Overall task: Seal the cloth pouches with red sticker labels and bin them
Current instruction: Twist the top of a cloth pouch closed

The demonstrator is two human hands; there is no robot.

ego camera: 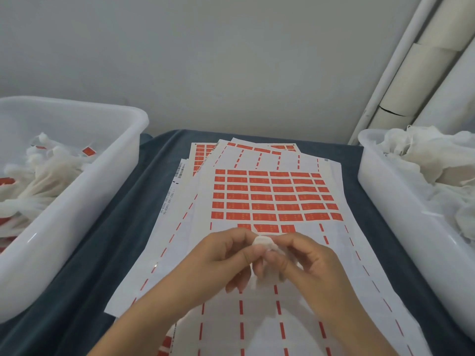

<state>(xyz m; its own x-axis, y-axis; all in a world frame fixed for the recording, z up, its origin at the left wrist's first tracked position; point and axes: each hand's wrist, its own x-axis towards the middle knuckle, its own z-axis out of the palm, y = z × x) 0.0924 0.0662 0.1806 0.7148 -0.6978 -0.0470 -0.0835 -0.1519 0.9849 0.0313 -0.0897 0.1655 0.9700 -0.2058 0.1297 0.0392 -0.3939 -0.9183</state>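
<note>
A small white cloth pouch (262, 242) is held over the sticker sheets, its gathered top showing between my fingers. My left hand (226, 255) and my right hand (305, 258) both pinch it from either side; its lower part is hidden behind my fingers. Just beyond lies the top sticker sheet (275, 199) with several rows of red labels; its near half is peeled, leaving only red dashes. A white bin (77, 191) at the left holds pouches with red labels on them. Another white bin (401, 201) at the right is heaped with plain white pouches (424, 155).
Several sticker sheets are stacked and fanned on a dark blue cloth (123, 227) over the table. A grey wall stands right behind. White and beige rolls (421, 60) lean in the back right corner.
</note>
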